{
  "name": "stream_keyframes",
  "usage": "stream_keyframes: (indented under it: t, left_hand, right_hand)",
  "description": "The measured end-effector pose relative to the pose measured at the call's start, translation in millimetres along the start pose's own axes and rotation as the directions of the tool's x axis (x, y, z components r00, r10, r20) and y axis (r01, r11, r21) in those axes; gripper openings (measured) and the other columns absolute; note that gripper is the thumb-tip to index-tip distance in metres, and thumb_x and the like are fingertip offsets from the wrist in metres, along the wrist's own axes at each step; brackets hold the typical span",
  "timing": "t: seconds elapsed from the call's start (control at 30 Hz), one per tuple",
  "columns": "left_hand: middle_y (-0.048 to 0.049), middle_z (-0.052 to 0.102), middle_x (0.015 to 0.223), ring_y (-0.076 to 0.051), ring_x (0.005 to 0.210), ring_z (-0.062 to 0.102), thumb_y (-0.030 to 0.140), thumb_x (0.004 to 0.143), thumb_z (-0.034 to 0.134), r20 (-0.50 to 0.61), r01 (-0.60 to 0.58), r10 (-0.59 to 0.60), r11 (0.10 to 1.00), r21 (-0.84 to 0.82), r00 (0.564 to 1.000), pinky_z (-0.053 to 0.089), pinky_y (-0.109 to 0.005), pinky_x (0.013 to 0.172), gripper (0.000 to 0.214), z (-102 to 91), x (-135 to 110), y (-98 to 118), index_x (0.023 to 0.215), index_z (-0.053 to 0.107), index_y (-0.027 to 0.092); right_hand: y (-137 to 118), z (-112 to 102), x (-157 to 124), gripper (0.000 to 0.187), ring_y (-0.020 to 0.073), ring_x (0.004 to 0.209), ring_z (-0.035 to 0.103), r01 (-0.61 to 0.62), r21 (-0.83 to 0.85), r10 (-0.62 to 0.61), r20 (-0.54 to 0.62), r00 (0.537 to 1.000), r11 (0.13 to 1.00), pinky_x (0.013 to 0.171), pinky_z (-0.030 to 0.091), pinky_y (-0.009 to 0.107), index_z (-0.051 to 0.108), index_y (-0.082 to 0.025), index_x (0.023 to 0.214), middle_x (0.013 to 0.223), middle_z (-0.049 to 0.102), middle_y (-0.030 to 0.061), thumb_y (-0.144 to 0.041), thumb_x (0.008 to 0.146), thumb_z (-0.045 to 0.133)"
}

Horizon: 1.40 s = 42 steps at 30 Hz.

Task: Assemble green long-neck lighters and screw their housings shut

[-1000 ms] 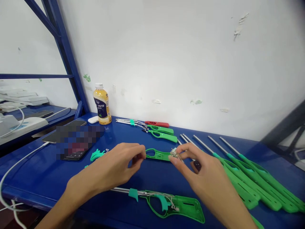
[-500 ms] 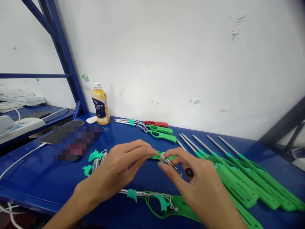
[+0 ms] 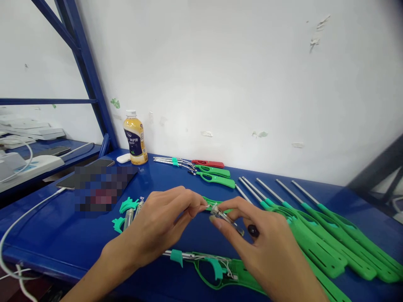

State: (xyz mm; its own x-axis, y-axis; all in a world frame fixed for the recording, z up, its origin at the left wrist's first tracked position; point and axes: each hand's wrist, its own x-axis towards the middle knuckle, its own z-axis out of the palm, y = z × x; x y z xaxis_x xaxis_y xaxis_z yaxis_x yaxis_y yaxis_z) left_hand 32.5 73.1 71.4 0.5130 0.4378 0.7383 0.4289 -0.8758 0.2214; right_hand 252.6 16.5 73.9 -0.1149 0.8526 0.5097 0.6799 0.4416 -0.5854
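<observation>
My right hand [image 3: 267, 239] pinches a small clear fuel tank [image 3: 231, 222] between thumb and fingers, its capped end turned toward my left hand. A dark round-ended object [image 3: 252, 230] shows inside the curled fingers of that hand; its kind is hidden. My left hand [image 3: 166, 218] is closed, with thumb and fingertips around a tiny whitish piece [image 3: 208, 206] just beside the tank's cap. Below the hands lies an opened green lighter shell [image 3: 242, 272] with a metal tube, wires and a teal trigger [image 3: 217, 268]. Another green shell half [image 3: 209, 201] lies partly hidden behind the fingers.
Several green long-necked lighters [image 3: 327, 247] lie at the right. More tanks and teal triggers [image 3: 128, 205] sit left of my left hand. Red and green shells [image 3: 217, 180] with tubes lie by the wall. A drink bottle [image 3: 135, 142], phone [image 3: 85, 172] and white cable [image 3: 19, 218] are at left.
The fingers of my left hand have drawn together into a pinch beside the tank's cap. My right hand still holds the tank. The view has shifted slightly.
</observation>
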Motion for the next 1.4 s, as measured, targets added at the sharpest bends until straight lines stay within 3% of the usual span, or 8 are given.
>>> stream_keyframes:
  t: [0.27, 0.47, 0.67, 0.97, 1.17, 1.3, 1.4]
  left_hand:
    - [0.0096, 0.075, 0.096, -0.007, 0.069, 0.055, 0.002, 0.102, 0.059, 0.04, -0.03, 0.029, 0.999, 0.014, 0.999, 0.04, -0.019, 0.061, 0.028, -0.9, -2.6, -1.7, 0.091, 0.045, 0.024]
    - [0.0095, 0.075, 0.097, -0.007, 0.069, 0.056, 0.001, 0.101, 0.06, 0.023, -0.036, 0.035, 0.999, 0.023, 0.999, 0.04, -0.02, 0.061, 0.029, -0.5, -3.0, -1.2, 0.091, 0.046, 0.024]
    - [0.0086, 0.074, 0.097, -0.009, 0.072, 0.052, -0.002, 0.1, 0.059, 0.034, -0.055, 0.054, 0.998, 0.028, 0.998, 0.041, -0.023, 0.065, 0.031, -0.4, -1.8, -1.2, 0.09, 0.044, 0.023]
    - [0.0008, 0.064, 0.088, -0.015, 0.074, 0.038, -0.014, 0.092, 0.046, -0.014, -0.135, 0.137, 0.988, 0.08, 0.991, 0.031, -0.032, 0.065, 0.038, 1.3, -1.3, 3.1, 0.084, 0.036, 0.022]
    - [0.0001, 0.052, 0.081, -0.017, 0.071, 0.032, -0.017, 0.082, 0.039, -0.016, -0.138, 0.14, 0.984, 0.111, 0.99, 0.027, -0.035, 0.064, 0.041, 3.2, 0.9, 9.9, 0.082, 0.029, 0.023]
    - [-0.0005, 0.044, 0.078, -0.017, 0.071, 0.031, -0.014, 0.082, 0.04, -0.053, -0.137, 0.146, 0.981, 0.137, 0.988, 0.023, -0.035, 0.059, 0.038, 3.7, 1.2, 18.1, 0.079, 0.031, 0.022]
    - [-0.0007, 0.042, 0.077, -0.017, 0.071, 0.032, -0.013, 0.082, 0.042, -0.08, -0.142, 0.155, 0.979, 0.146, 0.985, 0.019, -0.034, 0.056, 0.036, 4.1, 1.0, 22.0, 0.076, 0.033, 0.022]
  right_hand:
    - [-4.9, 0.6, 2.3, 0.006, 0.0097, 0.044, 0.042, -0.013, 0.042, 0.01, 0.078, 0.997, 0.999, 0.043, 0.027, 0.026, 0.07, -0.033, 0.098, 0.072, 0.072, -0.0132, -0.037, 0.101, 0.067]
    - [-3.2, 2.5, 2.2, 0.008, 0.0091, 0.047, 0.046, -0.005, 0.015, 0.005, -0.031, 1.0, 1.0, 0.046, 0.028, 0.025, 0.07, -0.033, 0.101, 0.069, 0.068, -0.0127, -0.04, 0.103, 0.067]
    - [-6.5, -0.3, 3.7, 0.012, 0.0104, 0.045, 0.045, -0.006, 0.014, 0.005, 0.063, 0.998, 1.0, 0.043, 0.027, 0.026, 0.069, -0.029, 0.096, 0.073, 0.074, -0.0091, -0.037, 0.103, 0.065]
    - [-8.8, 10.4, 2.6, 0.018, 0.0096, 0.052, 0.049, 0.038, 0.043, -0.043, 0.117, 0.992, 0.998, 0.049, 0.032, 0.025, 0.062, -0.025, 0.087, 0.069, 0.064, -0.0072, -0.031, 0.104, 0.06]
    - [-11.3, 10.8, 2.3, 0.024, 0.0107, 0.049, 0.034, 0.037, 0.085, -0.047, 0.12, 0.992, 0.996, 0.046, 0.025, 0.026, 0.058, -0.025, 0.083, 0.058, 0.035, -0.0089, -0.036, 0.104, 0.059]
    - [-11.9, 9.3, 2.3, 0.027, 0.0102, 0.05, 0.033, 0.032, 0.111, -0.048, 0.136, 0.99, 0.993, 0.046, 0.024, 0.026, 0.055, -0.024, 0.079, 0.059, 0.034, -0.0087, -0.034, 0.104, 0.06]
    - [-13.8, 7.1, 2.6, 0.03, 0.0096, 0.05, 0.036, -0.01, 0.194, -0.025, 0.175, 0.984, 0.981, 0.045, 0.024, 0.026, 0.053, -0.024, 0.077, 0.059, 0.042, -0.008, -0.036, 0.104, 0.059]
